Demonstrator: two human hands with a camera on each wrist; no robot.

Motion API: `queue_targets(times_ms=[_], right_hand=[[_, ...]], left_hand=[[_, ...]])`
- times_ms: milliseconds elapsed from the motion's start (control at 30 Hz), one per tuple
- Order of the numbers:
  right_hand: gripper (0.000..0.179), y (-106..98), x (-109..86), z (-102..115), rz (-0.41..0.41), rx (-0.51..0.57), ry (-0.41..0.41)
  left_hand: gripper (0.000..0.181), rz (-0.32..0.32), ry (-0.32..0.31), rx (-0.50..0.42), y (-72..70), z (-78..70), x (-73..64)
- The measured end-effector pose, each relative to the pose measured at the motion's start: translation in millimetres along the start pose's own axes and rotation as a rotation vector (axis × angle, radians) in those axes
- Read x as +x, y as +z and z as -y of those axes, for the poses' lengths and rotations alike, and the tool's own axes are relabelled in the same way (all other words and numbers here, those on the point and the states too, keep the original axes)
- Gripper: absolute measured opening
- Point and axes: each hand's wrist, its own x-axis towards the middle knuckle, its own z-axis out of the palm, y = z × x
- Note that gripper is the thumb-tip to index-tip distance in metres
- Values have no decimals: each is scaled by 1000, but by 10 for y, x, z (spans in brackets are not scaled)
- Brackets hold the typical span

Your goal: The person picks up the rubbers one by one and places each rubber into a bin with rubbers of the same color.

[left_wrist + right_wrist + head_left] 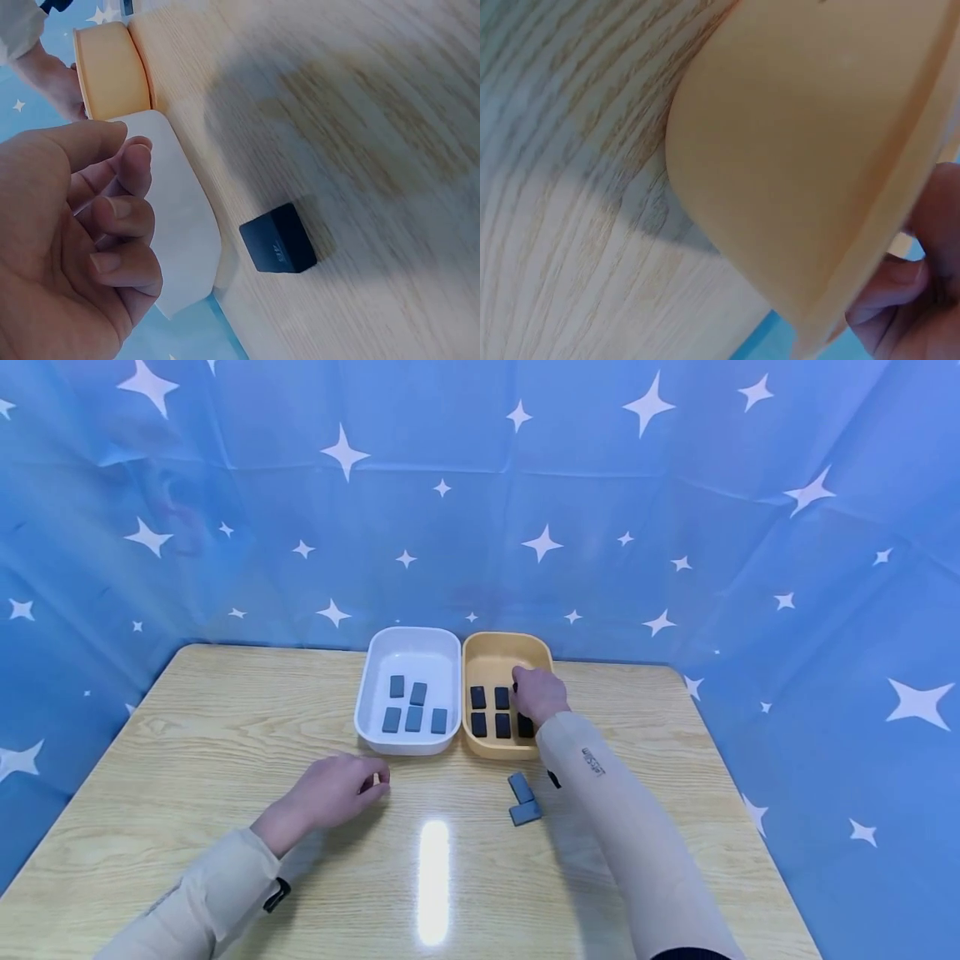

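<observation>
My right hand reaches into the yellow tray, its fingers curled at a black tile that is mostly covered by the hand. Several other black tiles lie in rows on the tray floor. In the right wrist view the tray's wall hides the tile, and only curled fingers show behind the rim. My left hand is held over the table in front of the white tray, fingers loosely curled with nothing in them. Several grey tiles lie in the white tray.
Two grey tiles lie on the wooden table in front of the yellow tray, their ends close together. A small black block appears beside the left hand in the left wrist view. A blue star-patterned curtain hangs behind the table.
</observation>
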Motion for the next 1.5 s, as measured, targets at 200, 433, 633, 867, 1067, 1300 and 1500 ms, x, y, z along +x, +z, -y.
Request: queue_targets(times_ms=[200, 433, 633, 867, 1067, 1300, 1500], right_hand=[[16, 68, 62, -6, 11, -37, 53], [18, 117, 79, 29, 20, -6, 69], [21, 127, 67, 31, 17, -17, 76], [22, 85, 35, 19, 7, -15, 29], [26, -34, -74, -4, 1, -15, -28], [34, -170, -314, -68, -35, 16, -66], [36, -283, -604, -93, -50, 53, -88]], left_hand=[[5, -19, 22, 18, -20, -45, 24], [6, 0, 26, 28, -20, -75, 41], [5, -9, 39, 30, 5, -80, 52], [5, -10, 57, 39, 19, -94, 53], [6, 0, 90, 27, 24, -164, 76], [7, -14, 155, 43, 62, -292, 146], [6, 1, 191, 10, 119, -411, 188]])
